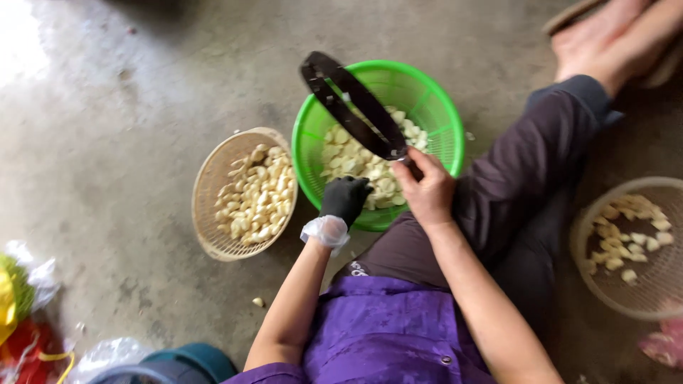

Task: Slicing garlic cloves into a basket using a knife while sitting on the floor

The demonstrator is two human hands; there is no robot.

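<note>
Fingers of the right hand (427, 190) are wrapped closed around the handle of a long dark blade (353, 105), which is held over the green basket (448, 135) and slants away up and to the left, its tip passing beyond the far rim. The right forearm is stretched forward from the lower right, bare to the elbow, with the wrist kept straight. The left hand (346, 200) is covered by a black glove with a clear plastic cuff bunched at the wrist; its fingers are curled downward at the near rim of the green basket, and whether a piece is pinched there cannot be told. The left forearm is angled up from the lower middle, close beside the right.

Pale peeled pieces (356, 160) are heaped inside the green basket, which is set on the concrete floor (128, 114) just ahead of the bent knee. A tan woven basket (213, 178) is placed just to the left, near the green one, and is filled with smaller pale pieces. A second tan basket (658, 284) is seen at the right edge, well apart, with a few pieces in it. A purple shirt (384, 334) and dark trousers (526, 171) are worn, and a bare foot (605, 35) is stretched toward the upper right. Crumpled bags (28, 306) are piled at the lower left.
</note>
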